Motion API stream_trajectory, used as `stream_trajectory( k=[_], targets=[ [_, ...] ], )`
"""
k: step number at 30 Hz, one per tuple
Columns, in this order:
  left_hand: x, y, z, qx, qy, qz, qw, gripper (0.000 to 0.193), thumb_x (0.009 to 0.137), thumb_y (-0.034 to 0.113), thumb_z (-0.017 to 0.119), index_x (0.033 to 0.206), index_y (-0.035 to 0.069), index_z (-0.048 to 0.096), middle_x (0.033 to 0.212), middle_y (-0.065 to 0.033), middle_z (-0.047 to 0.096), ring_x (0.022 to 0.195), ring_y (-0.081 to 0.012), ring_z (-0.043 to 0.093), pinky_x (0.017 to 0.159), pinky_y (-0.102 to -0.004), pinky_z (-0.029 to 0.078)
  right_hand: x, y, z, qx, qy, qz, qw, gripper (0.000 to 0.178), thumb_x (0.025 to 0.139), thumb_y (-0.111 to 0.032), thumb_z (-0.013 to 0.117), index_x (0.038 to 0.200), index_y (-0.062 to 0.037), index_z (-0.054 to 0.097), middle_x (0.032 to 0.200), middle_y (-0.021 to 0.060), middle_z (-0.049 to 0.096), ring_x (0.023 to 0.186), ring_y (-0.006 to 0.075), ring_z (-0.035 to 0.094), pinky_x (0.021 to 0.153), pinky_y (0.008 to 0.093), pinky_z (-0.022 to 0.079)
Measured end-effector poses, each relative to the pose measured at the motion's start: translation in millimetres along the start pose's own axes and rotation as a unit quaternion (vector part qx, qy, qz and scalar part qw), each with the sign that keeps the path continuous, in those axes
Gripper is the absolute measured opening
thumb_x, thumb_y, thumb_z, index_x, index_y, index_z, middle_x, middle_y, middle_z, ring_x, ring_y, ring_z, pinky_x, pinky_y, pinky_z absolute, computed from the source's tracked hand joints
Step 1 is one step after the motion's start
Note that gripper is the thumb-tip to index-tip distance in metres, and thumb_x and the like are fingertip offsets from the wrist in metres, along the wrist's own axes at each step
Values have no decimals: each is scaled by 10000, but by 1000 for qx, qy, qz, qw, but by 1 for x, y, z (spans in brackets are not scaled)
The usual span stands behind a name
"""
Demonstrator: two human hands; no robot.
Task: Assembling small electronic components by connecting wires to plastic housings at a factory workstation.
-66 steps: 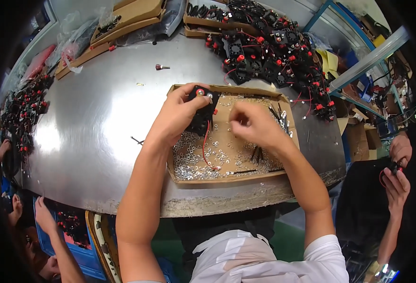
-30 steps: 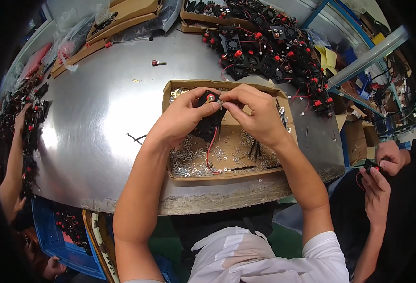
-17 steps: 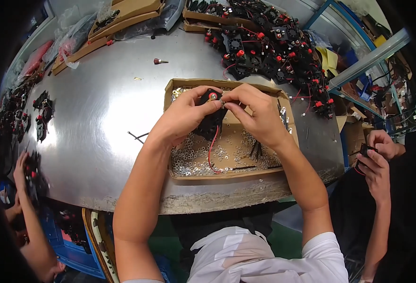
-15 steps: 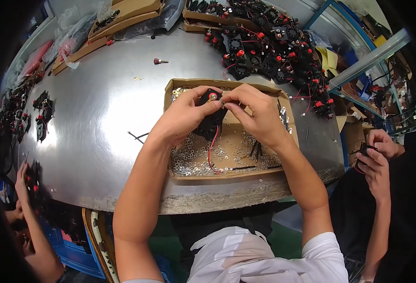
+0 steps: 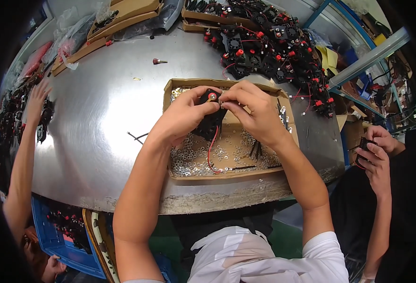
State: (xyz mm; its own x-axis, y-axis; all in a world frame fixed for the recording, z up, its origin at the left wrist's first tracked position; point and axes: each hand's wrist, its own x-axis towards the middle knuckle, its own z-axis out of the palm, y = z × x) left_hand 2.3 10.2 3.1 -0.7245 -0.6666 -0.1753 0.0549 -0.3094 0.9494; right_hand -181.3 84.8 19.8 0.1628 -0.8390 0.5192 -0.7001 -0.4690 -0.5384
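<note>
While left fingers (image 5: 210, 108) clasp a black unit (image 5: 210, 125), right fingers (image 5: 232, 97) pinch a tiny metal piece (image 5: 221, 102), any lettering unreadable

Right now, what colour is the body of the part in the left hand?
The held part is black; the head view shows it best.

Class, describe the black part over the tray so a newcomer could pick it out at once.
On the metal table, find the cardboard tray of metal rings. Over its left half, the person's left hand grips the black part. Unlike those in the pile beyond, it is held up, its red wire hanging over the tray.
</note>
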Motion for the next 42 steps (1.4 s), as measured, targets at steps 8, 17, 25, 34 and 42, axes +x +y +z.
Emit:
stream_trajectory(
  k=[8, 17, 25, 34, 42],
  targets=[
    [2, -1, 0, 4, -1, 13, 1000, 315, 920, 72, 605, 1230, 19, 600, 1012, -51, 671, 889, -103, 622, 789, -254, 509, 0, 3, 3, -10, 11, -18, 1000, 144, 852, 25, 693, 995, 1, 688, 920, 103, 641, 802, 206, 656, 695, 299, 529],
    [3, -5, -2, 12, 12, 11, 1000, 353, 916, 83, 614, 1261, 17, 584, 1047, -60, 664, 911, -118, 622, 796, -261, 510, -1, 3, 4, -18, 26, -27, 999, 133, 848, 18, 700, 980, 11, 680, 926, 114, 648, 802, 211, 661, 689, 294, 534],
    [1, -2, 1, -5, 4, 7, 1000, 372, 909, 71, 623, 1270, 0, 574, 1052, -66, 660, 920, -121, 621, 806, -267, 514, -2, 2, 2, 18, 9, 18, 1000, 124, 838, 22, 703, 957, 18, 669, 918, 98, 648, 794, 179, 646, 678, 281, 522],
    [2, -7, 0, 37, 12, 33, 999, 360, 909, 70, 624, 1259, -2, 581, 1049, -62, 659, 920, -116, 613, 808, -263, 506, 1, -2, -1, 56, -24, 106, 992, 132, 838, 3, 706, 966, 12, 679, 899, 73, 647, 783, 139, 628, 660, 261, 496],
    [3, -4, 2, 30, 3, 19, 999, 354, 914, 67, 620, 1259, 0, 581, 1043, -54, 661, 907, -109, 615, 805, -262, 505, 2, -6, -4, 34, -24, 115, 992, 141, 827, -34, 736, 947, 9, 677, 879, 67, 651, 780, 139, 626, 656, 265, 492]
  ],
)
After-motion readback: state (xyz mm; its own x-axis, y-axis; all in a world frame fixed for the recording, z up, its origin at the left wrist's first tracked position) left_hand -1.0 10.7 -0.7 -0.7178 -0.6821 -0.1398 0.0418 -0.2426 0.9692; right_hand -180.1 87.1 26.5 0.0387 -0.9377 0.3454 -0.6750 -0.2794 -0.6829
